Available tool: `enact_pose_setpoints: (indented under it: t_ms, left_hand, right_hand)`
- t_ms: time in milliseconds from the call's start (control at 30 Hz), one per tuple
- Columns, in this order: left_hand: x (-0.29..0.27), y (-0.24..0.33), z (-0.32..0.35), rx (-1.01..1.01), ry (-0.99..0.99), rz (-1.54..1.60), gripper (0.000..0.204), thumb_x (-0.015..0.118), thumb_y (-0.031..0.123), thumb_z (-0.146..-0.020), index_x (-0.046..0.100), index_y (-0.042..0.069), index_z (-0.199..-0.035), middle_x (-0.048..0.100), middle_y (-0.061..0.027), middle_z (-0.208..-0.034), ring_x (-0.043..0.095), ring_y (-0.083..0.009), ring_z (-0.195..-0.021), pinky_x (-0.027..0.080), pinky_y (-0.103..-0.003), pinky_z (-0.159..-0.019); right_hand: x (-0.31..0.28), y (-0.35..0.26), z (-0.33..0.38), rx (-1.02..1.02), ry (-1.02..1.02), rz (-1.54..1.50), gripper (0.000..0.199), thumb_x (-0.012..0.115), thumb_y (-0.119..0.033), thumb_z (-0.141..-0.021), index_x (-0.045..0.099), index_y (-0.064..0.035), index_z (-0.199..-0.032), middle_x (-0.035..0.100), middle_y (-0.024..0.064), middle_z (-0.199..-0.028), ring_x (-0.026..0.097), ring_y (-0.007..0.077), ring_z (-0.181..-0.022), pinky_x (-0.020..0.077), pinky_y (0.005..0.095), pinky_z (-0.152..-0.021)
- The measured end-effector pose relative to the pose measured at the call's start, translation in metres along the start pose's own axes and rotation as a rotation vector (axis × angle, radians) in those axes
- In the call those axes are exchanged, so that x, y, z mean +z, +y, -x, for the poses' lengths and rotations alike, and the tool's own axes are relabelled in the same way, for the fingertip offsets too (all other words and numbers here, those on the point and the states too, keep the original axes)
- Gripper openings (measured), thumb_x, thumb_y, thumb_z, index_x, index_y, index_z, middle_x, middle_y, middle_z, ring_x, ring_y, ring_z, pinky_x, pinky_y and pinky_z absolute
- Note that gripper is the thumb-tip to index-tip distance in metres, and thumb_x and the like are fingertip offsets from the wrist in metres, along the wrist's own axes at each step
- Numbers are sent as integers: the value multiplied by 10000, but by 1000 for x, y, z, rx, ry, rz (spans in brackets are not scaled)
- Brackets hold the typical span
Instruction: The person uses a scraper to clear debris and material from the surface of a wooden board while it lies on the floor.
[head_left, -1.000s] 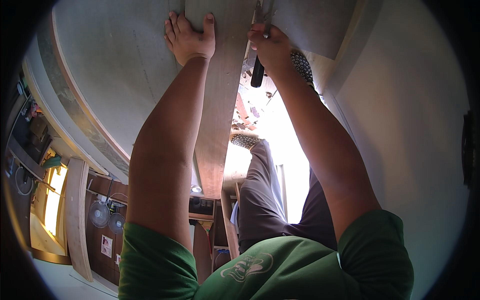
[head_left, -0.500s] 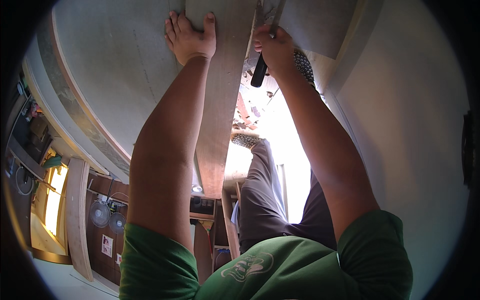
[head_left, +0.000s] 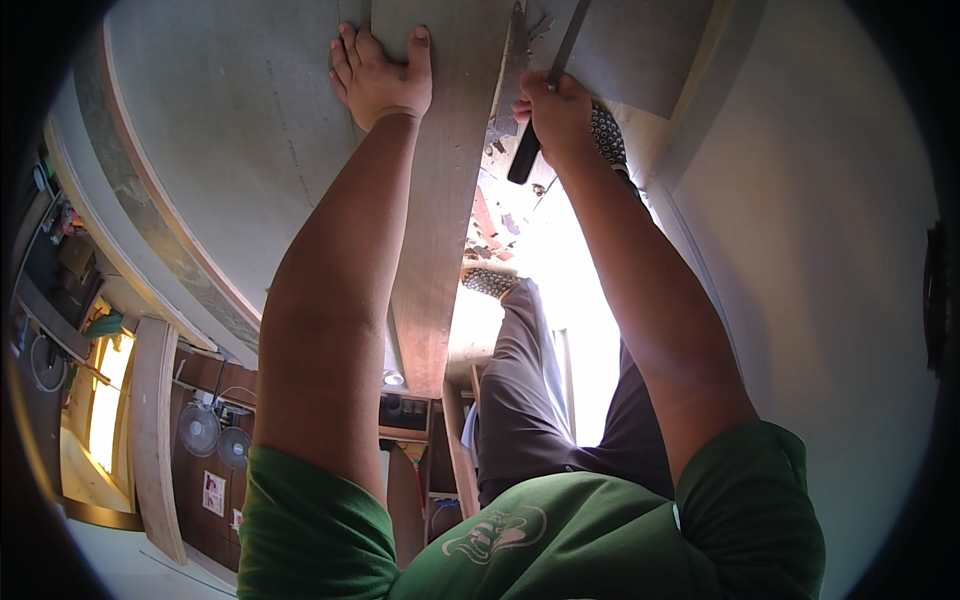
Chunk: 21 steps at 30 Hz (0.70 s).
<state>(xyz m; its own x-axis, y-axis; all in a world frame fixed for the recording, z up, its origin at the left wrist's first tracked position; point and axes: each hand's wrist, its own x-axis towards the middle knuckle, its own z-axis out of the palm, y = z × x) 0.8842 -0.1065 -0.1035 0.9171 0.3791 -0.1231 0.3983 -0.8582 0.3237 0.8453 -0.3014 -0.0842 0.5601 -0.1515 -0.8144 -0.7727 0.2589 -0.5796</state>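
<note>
A person's left hand [head_left: 380, 75] presses flat on a long wooden board [head_left: 440, 220] at twelve o'clock, while the right hand [head_left: 555, 115] grips a black-handled saw [head_left: 530, 140] along its one o'clock edge. A slipping blade could likely nick the bracing fingers.

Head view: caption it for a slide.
Left hand braces a wooden board; right hand grips a black-handled tool.
</note>
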Motion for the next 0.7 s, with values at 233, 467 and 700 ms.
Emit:
enact_pose_setpoints:
  t_ms: [233, 467, 700]
  left_hand:
    - [-1, -1, 0, -4, -3, -2, 819, 521, 672, -831, 452, 94, -1407, 350, -133, -1554, 240, -309, -1467, 158, -502, -1194]
    - [1, -2, 0, 3, 1, 15, 820, 522, 673, -829, 454, 94, -1405, 346, -136, -1556, 234, -309, -1469, 138, -495, -1201]
    - [0, 1, 0, -11, -9, 11, 811, 526, 669, -828, 465, 93, -1395, 347, -137, -1555, 237, -310, -1468, 139, -492, -1202]
  right_hand:
    - [19, 4, 9, -113, -64, -56, 133, 633, -38, -840, 643, 6, -965, 663, 82, -798, 613, 140, -639, 493, 274, -580]
    - [21, 6, 6, -161, -17, 147, 125, 655, -28, -826, 651, 22, -940, 677, 77, -833, 625, 136, -704, 514, 272, -662]
    - [15, -5, -3, -69, -113, 101, 112, 686, -36, -812, 649, -9, -915, 652, 56, -779, 599, 136, -673, 498, 271, -649]
